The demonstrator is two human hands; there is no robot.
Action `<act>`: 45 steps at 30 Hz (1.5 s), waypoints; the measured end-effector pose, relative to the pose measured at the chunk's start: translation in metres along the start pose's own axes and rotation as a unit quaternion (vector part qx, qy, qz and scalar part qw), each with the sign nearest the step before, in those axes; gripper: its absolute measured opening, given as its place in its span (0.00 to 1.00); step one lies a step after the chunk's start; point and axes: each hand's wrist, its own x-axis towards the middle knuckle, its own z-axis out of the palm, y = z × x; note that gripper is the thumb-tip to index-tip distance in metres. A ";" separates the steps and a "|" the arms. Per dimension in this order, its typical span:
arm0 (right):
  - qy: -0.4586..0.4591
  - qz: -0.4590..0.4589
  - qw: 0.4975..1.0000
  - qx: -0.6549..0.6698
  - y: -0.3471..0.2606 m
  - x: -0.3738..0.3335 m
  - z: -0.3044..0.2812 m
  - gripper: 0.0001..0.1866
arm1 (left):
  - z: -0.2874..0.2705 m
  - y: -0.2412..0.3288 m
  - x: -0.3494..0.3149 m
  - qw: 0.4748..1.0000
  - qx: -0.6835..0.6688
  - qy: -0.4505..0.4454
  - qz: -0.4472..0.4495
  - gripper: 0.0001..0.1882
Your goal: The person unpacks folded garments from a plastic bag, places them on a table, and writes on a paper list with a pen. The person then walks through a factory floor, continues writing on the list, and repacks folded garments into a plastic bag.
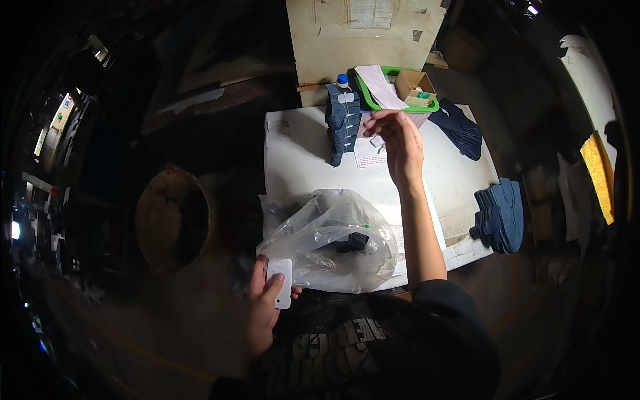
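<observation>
My left hand [265, 297] grips a white rounded tag [280, 283] with a small dark hole near its lower end, thumb laid across it. Beside that hand a clear plastic bag [313, 243] lies crumpled at the table's near edge; something dark with a green spot shows through it. My right hand [404, 147] is raised over the table, fingers loosely bent and apart, with nothing visible in it. Just left of it, a small white tag [377, 141] lies by a printed sheet [369, 157]. A stack of dark blue cut pieces [343, 123] stands further left.
Behind my right hand is a green-rimmed basket [432, 107] with paper and a cardboard box [415, 87]. More dark blue pieces [459, 130] lie beside it, and another blue stack [500, 215] overhangs the white table's [460, 193] right edge. A round container [172, 219] stands left.
</observation>
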 end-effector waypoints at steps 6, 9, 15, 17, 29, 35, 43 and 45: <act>0.161 0.027 0.947 -0.276 0.120 0.077 -0.062 0.28 | -0.005 0.000 0.007 0.999 -0.022 0.023 0.001 0.32; 0.142 -0.055 0.957 -0.245 0.173 0.084 -0.069 0.27 | -0.008 -0.001 0.010 0.999 -0.023 0.043 -0.010 0.31; 0.159 0.029 0.950 -0.266 0.231 0.082 -0.073 0.29 | -0.012 -0.005 0.017 0.998 -0.023 0.059 -0.018 0.32; 0.169 0.036 0.955 -0.240 0.243 0.084 -0.075 0.29 | -0.011 -0.005 0.019 0.997 -0.021 0.068 -0.026 0.32; 0.304 -0.001 0.941 -0.149 0.233 0.079 -0.072 0.31 | 0.000 0.009 0.032 0.995 0.012 0.098 -0.026 0.29; 0.313 0.026 0.948 -0.041 0.140 0.054 -0.063 0.27 | 0.000 0.015 0.034 0.994 0.067 0.082 -0.021 0.34; 0.208 0.064 0.966 0.139 0.002 -0.046 -0.039 0.22 | -0.014 0.025 0.043 0.954 0.282 0.018 0.098 0.38; 0.122 0.093 0.973 0.170 -0.028 -0.075 -0.028 0.22 | -0.018 0.029 0.046 0.923 0.345 0.010 0.171 0.39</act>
